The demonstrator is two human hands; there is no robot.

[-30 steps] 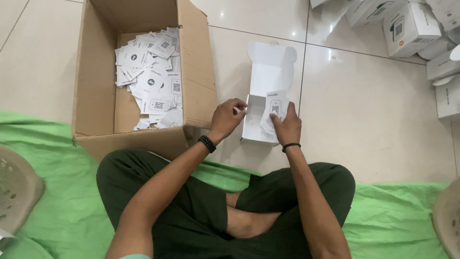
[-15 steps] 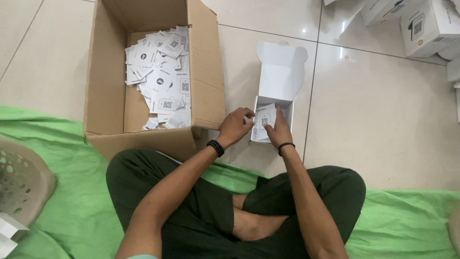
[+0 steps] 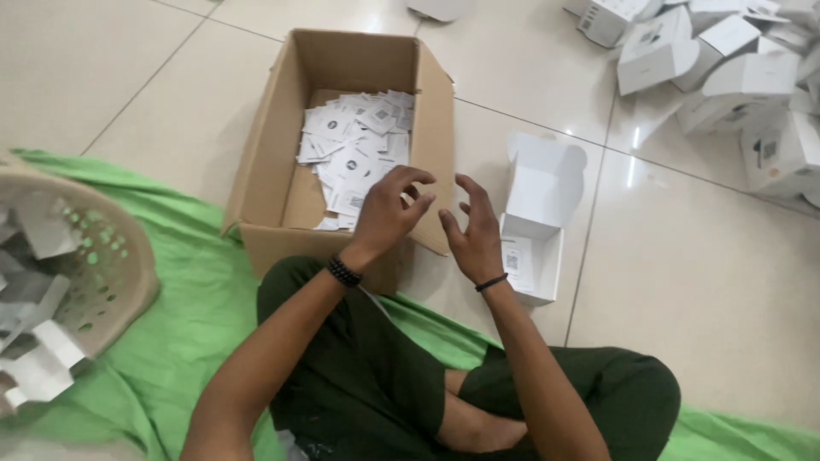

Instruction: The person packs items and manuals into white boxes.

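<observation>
Both hands have lifted off the small white box (image 3: 531, 248), which a moment ago they were pressing a card into. That box now sits open on the floor tiles, lid up, card inside, just right of the right hand (image 3: 472, 232). Each hand's grip is apart and empty; the left hand (image 3: 391, 211) hovers at the cardboard carton (image 3: 269, 154) of loose cards (image 3: 359, 145).

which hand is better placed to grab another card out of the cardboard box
Left, probably. The left hand hovers empty, fingers spread, right at the cardboard box, just over the white cards. The right hand is also empty but sits farther over, beside the open white carton.
</observation>
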